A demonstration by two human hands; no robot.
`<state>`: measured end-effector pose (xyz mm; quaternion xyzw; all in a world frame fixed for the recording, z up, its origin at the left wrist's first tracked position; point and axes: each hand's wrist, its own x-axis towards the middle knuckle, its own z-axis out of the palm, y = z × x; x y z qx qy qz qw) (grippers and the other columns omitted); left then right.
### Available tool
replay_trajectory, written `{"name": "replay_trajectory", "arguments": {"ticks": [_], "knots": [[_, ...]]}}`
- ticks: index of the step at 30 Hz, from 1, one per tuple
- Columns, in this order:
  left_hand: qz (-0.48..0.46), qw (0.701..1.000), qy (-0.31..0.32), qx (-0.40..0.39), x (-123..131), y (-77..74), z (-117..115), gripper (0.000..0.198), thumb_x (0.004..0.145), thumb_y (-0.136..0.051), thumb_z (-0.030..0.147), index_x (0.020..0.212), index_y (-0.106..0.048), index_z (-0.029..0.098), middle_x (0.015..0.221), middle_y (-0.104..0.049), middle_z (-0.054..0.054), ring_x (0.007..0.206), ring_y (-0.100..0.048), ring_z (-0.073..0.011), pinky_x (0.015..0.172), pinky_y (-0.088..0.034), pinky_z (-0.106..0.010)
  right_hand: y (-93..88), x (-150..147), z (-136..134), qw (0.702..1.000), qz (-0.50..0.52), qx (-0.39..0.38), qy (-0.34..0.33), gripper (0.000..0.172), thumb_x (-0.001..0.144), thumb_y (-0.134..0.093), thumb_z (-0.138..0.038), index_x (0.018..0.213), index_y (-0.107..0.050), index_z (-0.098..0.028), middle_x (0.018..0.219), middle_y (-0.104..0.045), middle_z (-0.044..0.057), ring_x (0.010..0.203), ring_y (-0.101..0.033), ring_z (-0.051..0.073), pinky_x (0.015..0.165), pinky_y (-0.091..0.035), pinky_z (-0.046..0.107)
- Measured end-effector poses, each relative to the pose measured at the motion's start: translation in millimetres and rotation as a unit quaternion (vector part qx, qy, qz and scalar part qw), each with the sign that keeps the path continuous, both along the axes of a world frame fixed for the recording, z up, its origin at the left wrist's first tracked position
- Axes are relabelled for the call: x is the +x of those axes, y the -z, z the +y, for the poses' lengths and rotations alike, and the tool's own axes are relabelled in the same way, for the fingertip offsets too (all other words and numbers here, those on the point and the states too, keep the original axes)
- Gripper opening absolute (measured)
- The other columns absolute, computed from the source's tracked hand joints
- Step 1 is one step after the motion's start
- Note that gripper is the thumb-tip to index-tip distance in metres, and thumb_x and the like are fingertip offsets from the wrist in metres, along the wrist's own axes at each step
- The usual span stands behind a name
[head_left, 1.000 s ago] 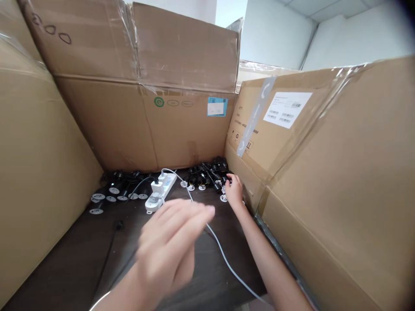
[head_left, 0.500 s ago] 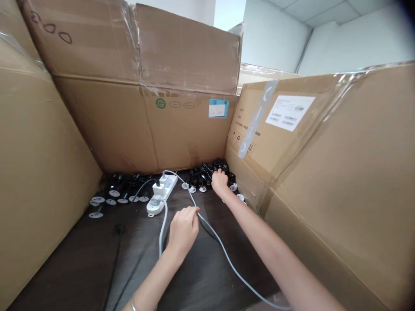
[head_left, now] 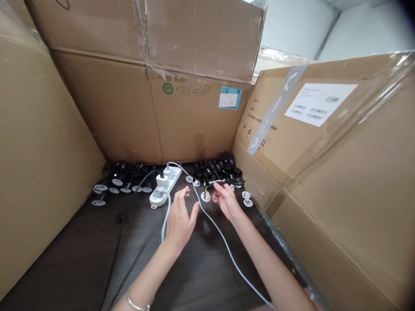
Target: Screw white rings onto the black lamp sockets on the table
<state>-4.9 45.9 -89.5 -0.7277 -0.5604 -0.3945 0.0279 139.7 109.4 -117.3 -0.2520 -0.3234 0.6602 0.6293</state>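
My right hand (head_left: pixel 226 199) grips a black rod-like device (head_left: pixel 211 183) near the back right of the dark table. Yellow wires run from its left end to a small white round disc (head_left: pixel 205 196). Lying behind it is a pile of similar black devices (head_left: pixel 212 168), some with white discs at their ends. My left hand (head_left: pixel 180 216) is to the left with thumb and fingers apart, holding nothing. It is close to the white cable (head_left: pixel 223 242) and the power strip (head_left: pixel 158 196).
Another group of black devices with white disc ends (head_left: pixel 126 181) lies at the back left. Cardboard boxes stand left (head_left: pixel 48 151), behind (head_left: pixel 194 125) and right (head_left: pixel 330 172). A black cable (head_left: pixel 112 268) crosses the dark table (head_left: pixel 84 259). Two loose discs (head_left: pixel 247 199) lie by the right box.
My right hand has drawn back from the pile with a black device and its wired disc. My left hand has opened and moved slightly up. The view has tilted down.
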Motion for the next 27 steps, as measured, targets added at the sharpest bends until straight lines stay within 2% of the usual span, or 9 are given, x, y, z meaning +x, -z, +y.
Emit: {"name": "replay_trajectory", "arguments": {"ticks": [4, 7, 10, 12, 13, 19, 23, 27], "knots": [[-0.058, 0.997, 0.031, -0.041, 3, 5.7, 1, 0.057, 0.079, -0.055, 0.034, 0.127, -0.025, 0.022, 0.123, -0.04, -0.011, 0.106, -0.049, -0.019, 0.091, -0.042, -0.037, 5.4, -4, -6, 0.994, 0.088, -0.048, -0.045, 0.04, 0.06, -0.074, -0.032, 0.085, -0.047, -0.016, 0.061, -0.049, -0.004, 0.047, -0.042, 0.005, 0.041, -0.028, 0.017], [-0.16, 0.977, 0.047, -0.132, 7, 14.9, 3, 0.066, 0.073, -0.062, 0.036, 0.125, -0.024, 0.022, 0.122, -0.042, -0.012, 0.103, -0.052, -0.0192, 0.088, -0.045, -0.037, 6.0, -8, -10, 0.994, 0.085, -0.046, -0.054, 0.039, 0.062, -0.074, -0.031, 0.086, -0.049, -0.015, 0.064, -0.051, -0.003, 0.048, -0.043, 0.005, 0.042, -0.03, 0.017], [-0.293, 0.926, 0.089, -0.22, 9, 21.9, 7, 0.053, 0.074, -0.06, 0.036, 0.117, -0.032, 0.019, 0.113, -0.051, -0.011, 0.098, -0.056, -0.019, 0.086, -0.047, -0.036, 6.3, -13, -14, 0.993, 0.089, -0.04, -0.072, 0.037, 0.062, -0.074, -0.031, 0.085, -0.049, -0.014, 0.065, -0.052, -0.002, 0.049, -0.044, 0.005, 0.043, -0.031, 0.018], [-0.346, 0.904, 0.103, -0.228, 8, 22.8, 9, 0.04, 0.077, -0.056, 0.037, 0.108, -0.04, 0.018, 0.107, -0.055, -0.01, 0.096, -0.057, -0.0184, 0.087, -0.047, -0.035, 6.9, -15, -15, 0.993, 0.087, -0.036, -0.074, 0.037, 0.062, -0.074, -0.029, 0.085, -0.049, -0.015, 0.066, -0.053, -0.002, 0.049, -0.043, 0.006, 0.043, -0.031, 0.018], [-0.357, 0.903, 0.1, -0.217, 7, 22.1, 10, 0.037, 0.077, -0.055, 0.038, 0.105, -0.042, 0.017, 0.104, -0.056, -0.01, 0.096, -0.057, -0.0179, 0.087, -0.046, -0.034, 7.3, -15, -15, 0.993, 0.086, -0.034, -0.076, 0.036, 0.061, -0.074, -0.029, 0.085, -0.049, -0.015, 0.066, -0.053, -0.002, 0.048, -0.043, 0.006, 0.043, -0.031, 0.018], [-0.32, 0.939, 0.042, -0.119, 3, 11.6, 9, 0.036, 0.074, -0.061, 0.035, 0.103, -0.047, 0.019, 0.102, -0.055, -0.005, 0.091, -0.055, -0.0141, 0.08, -0.046, -0.025, 8.9, -16, -16, 0.99, 0.082, -0.035, -0.105, 0.034, 0.063, -0.072, -0.029, 0.084, -0.05, -0.014, 0.063, -0.051, -0.002, 0.048, -0.044, 0.006, 0.043, -0.031, 0.018], [-0.22, 0.97, 0.053, -0.084, 2, 5.3, 6, 0.029, 0.075, -0.06, 0.032, 0.101, -0.053, 0.02, 0.094, -0.058, -0.003, 0.085, -0.055, -0.0137, 0.079, -0.045, -0.026, 7.8, -15, -18, 0.993, 0.058, -0.022, -0.102, 0.035, 0.062, -0.072, -0.028, 0.085, -0.05, -0.014, 0.059, -0.049, -0.003, 0.047, -0.045, 0.006, 0.044, -0.032, 0.018], [-0.139, 0.986, 0.07, -0.062, 1, 1.5, 4, 0.025, 0.077, -0.059, 0.03, 0.101, -0.056, 0.022, 0.093, -0.059, -0.002, 0.083, -0.054, -0.0134, 0.076, -0.044, -0.026, 7.9, -11, -15, 0.995, 0.028, -0.009, -0.09, 0.034, 0.061, -0.072, -0.027, 0.084, -0.05, -0.014, 0.062, -0.051, -0.003, 0.047, -0.044, 0.006, 0.044, -0.032, 0.018]]}}
